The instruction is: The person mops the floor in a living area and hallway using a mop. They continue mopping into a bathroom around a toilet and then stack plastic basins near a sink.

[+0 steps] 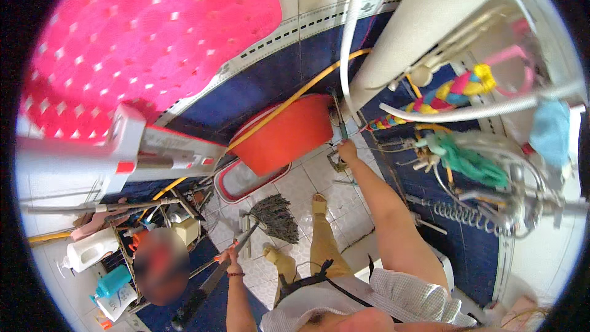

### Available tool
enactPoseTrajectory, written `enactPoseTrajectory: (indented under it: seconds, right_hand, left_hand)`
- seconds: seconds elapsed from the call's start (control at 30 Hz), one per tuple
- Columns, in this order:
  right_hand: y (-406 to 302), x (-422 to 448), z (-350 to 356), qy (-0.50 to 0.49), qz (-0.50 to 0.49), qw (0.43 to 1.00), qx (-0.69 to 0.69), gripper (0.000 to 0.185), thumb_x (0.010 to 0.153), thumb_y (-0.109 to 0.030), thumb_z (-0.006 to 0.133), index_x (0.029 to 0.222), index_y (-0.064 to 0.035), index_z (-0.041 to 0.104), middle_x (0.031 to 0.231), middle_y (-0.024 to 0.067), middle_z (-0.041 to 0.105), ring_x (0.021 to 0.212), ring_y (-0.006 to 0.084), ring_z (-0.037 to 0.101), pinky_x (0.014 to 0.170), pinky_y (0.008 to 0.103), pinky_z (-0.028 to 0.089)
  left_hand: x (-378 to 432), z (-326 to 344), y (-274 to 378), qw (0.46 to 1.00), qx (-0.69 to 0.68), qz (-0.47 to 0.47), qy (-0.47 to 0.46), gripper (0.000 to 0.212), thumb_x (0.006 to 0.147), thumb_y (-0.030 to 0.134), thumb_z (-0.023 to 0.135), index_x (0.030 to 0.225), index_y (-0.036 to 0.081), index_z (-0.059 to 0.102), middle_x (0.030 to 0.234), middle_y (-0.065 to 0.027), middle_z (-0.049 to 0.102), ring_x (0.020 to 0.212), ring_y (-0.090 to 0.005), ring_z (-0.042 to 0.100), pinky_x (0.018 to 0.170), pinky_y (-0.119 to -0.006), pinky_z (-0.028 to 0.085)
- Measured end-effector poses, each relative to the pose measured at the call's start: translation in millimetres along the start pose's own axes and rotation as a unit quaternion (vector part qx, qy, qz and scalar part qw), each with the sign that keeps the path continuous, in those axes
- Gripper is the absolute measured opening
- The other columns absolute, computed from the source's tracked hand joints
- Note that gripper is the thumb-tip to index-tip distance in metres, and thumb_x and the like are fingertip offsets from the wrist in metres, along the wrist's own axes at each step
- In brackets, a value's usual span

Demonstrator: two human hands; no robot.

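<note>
My left hand (230, 258) is closed around the dark pole of a mop (275, 219), whose grey strand head lies on the tiled floor before my feet. My right hand (348, 151) reaches forward and grips a grey-green handle (343, 130) beside the red plastic tub (286, 133). The lower end of that handle is hard to make out. The tub stands tilted against the blue wall tiles, partly over a pale basin with a red rim (251, 184).
A wire rack (133, 281) with several bottles stands at the left. A pink perforated mat (152, 32) hangs above. At the right are a thick white pipe (415, 23), white hoses, a braided cloth (438, 97), green netting (470, 161) and metal taps. A yellow hose (299, 92) crosses before the tub.
</note>
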State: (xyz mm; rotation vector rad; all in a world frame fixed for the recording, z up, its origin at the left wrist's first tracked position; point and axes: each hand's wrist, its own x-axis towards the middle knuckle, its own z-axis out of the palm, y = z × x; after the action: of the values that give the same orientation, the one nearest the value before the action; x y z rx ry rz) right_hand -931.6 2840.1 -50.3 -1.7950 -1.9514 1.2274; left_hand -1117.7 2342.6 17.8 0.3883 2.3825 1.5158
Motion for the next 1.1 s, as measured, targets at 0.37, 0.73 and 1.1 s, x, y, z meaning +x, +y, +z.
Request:
enactPoseTrajectory:
  seconds: [0.37, 0.73, 1.1]
  right_hand:
    - [136, 263, 18, 0.188, -0.159, 0.899, -0.362, 0.039, 0.069, -0.019, 0.052, 0.101, 0.0002, 0.041, 0.099, 0.0190, 0.044, 0.092, 0.0317, 0.042, 0.074, 0.0362, 0.037]
    - [13, 10, -27, 0.002, -0.218, 0.963, -0.158, 0.033, 0.065, -0.020, 0.056, 0.085, 0.0036, 0.046, 0.086, 0.0194, 0.047, 0.078, 0.0330, 0.046, 0.068, 0.0372, 0.038]
    - [-52, -143, -179, 0.000, -0.176, 0.983, -0.051, 0.018, 0.061, -0.006, 0.057, 0.077, -0.0053, 0.049, 0.077, 0.0111, 0.043, 0.069, 0.0297, 0.050, 0.058, 0.0348, 0.041]
  left_hand:
    - [15, 16, 31, 0.981, -0.189, -0.019, 0.042, 0.025, 0.074, 0.010, 0.040, 0.050, 0.005, 0.036, 0.046, -0.0093, 0.040, 0.045, -0.0178, 0.041, 0.044, -0.029, 0.036]
    - [-4, 4, 66, 0.981, -0.103, -0.063, 0.154, 0.029, 0.071, 0.023, 0.046, 0.051, 0.006, 0.034, 0.051, -0.0081, 0.042, 0.051, -0.0172, 0.043, 0.054, -0.029, 0.038]
    - [16, 26, 39, 0.986, -0.114, -0.096, 0.077, 0.019, 0.073, 0.012, 0.045, 0.056, 0.005, 0.042, 0.057, -0.0039, 0.047, 0.054, -0.0117, 0.042, 0.052, -0.025, 0.035]
